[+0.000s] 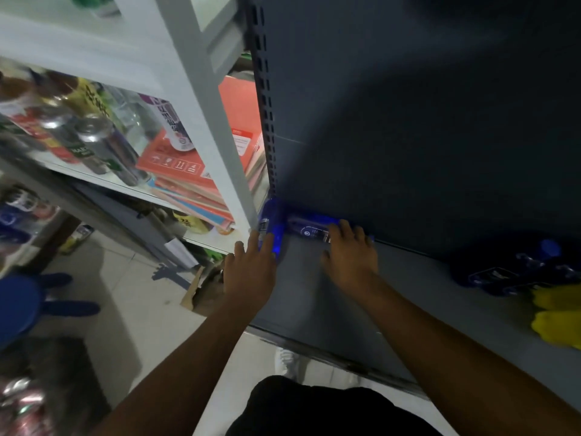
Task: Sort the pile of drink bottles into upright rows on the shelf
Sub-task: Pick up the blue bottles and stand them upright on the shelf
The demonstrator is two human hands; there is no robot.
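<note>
Left hand (251,265), right hand (349,250) on blue bottles (306,226)

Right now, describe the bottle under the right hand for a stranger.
At the back left corner of the dark shelf sit two blue bottles. The target bottle lies along the back panel under the right hand; the corner bottle is under the left hand.

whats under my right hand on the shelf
A blue bottle lying along the back of the shelf. Its left part shows; most of the rest is hidden beneath the right hand.
</note>
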